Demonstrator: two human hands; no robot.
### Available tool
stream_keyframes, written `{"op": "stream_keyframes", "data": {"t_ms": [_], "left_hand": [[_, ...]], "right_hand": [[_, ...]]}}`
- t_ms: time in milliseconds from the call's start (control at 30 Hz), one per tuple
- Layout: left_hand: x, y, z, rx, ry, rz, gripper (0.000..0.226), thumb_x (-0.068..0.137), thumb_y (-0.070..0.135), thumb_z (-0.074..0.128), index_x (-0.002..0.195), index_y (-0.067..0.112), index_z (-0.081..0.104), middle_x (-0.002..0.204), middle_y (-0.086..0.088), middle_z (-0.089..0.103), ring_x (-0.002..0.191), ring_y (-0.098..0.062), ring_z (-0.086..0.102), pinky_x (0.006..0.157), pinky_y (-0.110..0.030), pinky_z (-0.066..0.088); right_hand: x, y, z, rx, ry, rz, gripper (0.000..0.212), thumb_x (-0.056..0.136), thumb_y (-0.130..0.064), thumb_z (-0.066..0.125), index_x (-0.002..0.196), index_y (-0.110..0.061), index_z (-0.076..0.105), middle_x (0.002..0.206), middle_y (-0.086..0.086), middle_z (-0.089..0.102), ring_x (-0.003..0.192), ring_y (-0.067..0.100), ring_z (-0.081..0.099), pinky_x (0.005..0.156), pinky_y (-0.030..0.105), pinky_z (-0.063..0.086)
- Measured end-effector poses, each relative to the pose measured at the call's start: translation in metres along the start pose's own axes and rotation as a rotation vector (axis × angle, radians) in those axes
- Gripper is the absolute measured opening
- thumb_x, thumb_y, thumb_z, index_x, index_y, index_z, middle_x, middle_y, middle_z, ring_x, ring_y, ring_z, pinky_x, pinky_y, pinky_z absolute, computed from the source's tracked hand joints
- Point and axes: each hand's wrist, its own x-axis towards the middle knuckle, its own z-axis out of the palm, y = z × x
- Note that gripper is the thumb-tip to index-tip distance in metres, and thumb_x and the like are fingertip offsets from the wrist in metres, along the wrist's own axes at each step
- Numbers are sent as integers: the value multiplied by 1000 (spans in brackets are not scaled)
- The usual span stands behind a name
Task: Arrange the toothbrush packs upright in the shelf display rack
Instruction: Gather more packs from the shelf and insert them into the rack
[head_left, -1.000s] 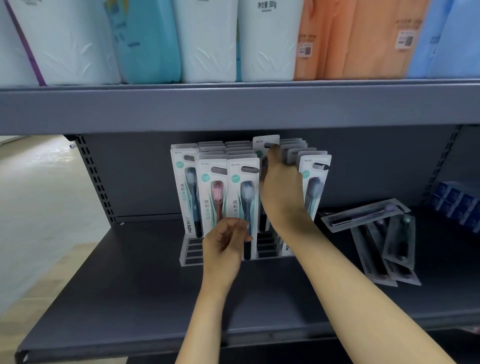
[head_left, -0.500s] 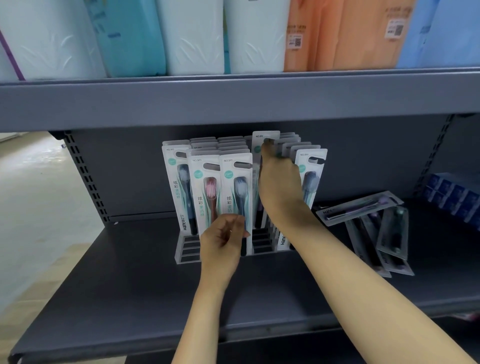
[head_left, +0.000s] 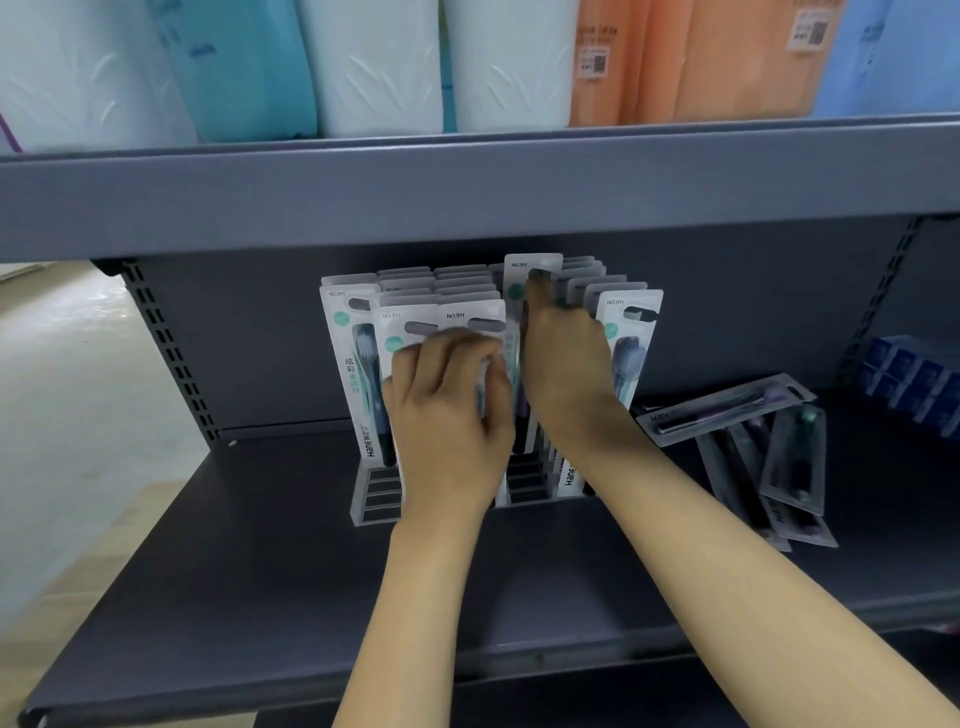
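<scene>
A clear slotted display rack (head_left: 375, 500) stands on the grey shelf (head_left: 249, 587), filled with several upright white toothbrush packs (head_left: 347, 332). My right hand (head_left: 563, 358) grips one pack (head_left: 519, 270) that rises above its row in the middle column, with a fingertip at its hang hole. My left hand (head_left: 447, 410) lies against the two front packs (head_left: 441, 317) of the left-middle columns, fingers curled on their faces. Several loose packs (head_left: 727, 410) lie flat in a heap on the shelf to the right of the rack.
The shelf above (head_left: 467, 187) hangs low over the rack and carries tissue bundles (head_left: 374, 62) in white, teal, orange and blue. Blue boxes (head_left: 909, 379) sit at the far right of the lower shelf. A perforated upright (head_left: 166, 343) bounds the left side.
My left hand has risen from the bottom of the front packs to cover their middle. My right hand keeps hold of the raised pack. The view has moved closer.
</scene>
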Motion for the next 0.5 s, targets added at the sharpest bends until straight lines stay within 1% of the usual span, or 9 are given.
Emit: {"op": "stream_keyframes", "data": {"t_ms": [100, 167, 200, 267, 333, 400, 500], "left_hand": [[9, 4, 7, 169, -50, -14, 34, 84, 19, 52, 114, 13, 67, 121, -6, 63, 104, -22, 42, 81, -30, 31], [11, 4, 11, 245, -122, -49, 46, 83, 21, 52, 127, 12, 58, 133, -7, 57, 109, -23, 36, 86, -34, 33], [12, 3, 12, 257, -143, -69, 49, 81, 21, 55, 130, 11, 56, 136, -8, 55, 109, -24, 35, 87, -38, 37], [14, 3, 10, 261, -162, -78, 52, 78, 20, 59, 130, 10, 56, 135, -8, 56, 107, -25, 35, 83, -43, 44], [14, 2, 8, 255, -189, -71, 52, 79, 18, 64, 130, 10, 56, 136, -7, 55, 109, -28, 37, 83, -45, 43], [12, 0, 5, 232, -222, -82, 55, 80, 16, 68, 133, 11, 53, 140, -6, 51, 112, -29, 34, 85, -48, 42], [10, -1, 5, 239, -231, -79, 57, 81, 20, 62, 136, 12, 50, 143, -6, 47, 108, -26, 31, 84, -45, 41]], "right_hand": [[2, 0, 0, 3, -12, -16, 44, 91, 3, 41, 133, -9, 35, 99, 15, 66, 91, 35, 66, 66, 35, 44], [4, 0, 0, -18, -32, -30, 41, 91, 5, 39, 130, -7, 38, 103, 16, 65, 95, 35, 64, 70, 36, 46], [5, 0, 0, -26, -33, -38, 41, 90, 5, 40, 129, -7, 39, 105, 16, 65, 96, 35, 64, 73, 37, 48], [5, 0, 3, -27, -24, -57, 38, 91, 3, 41, 128, -6, 41, 106, 16, 65, 96, 35, 64, 73, 37, 48], [3, -1, 6, -18, -35, -70, 34, 93, 0, 42, 127, -6, 42, 106, 16, 65, 95, 35, 64, 72, 36, 48], [0, -1, 11, 4, -62, -74, 31, 95, -1, 42, 126, -6, 44, 106, 16, 65, 96, 34, 64, 73, 36, 48], [1, 1, 12, 29, -42, -66, 30, 94, -1, 43, 123, -5, 46, 104, 18, 65, 94, 36, 64, 69, 34, 45]]}}
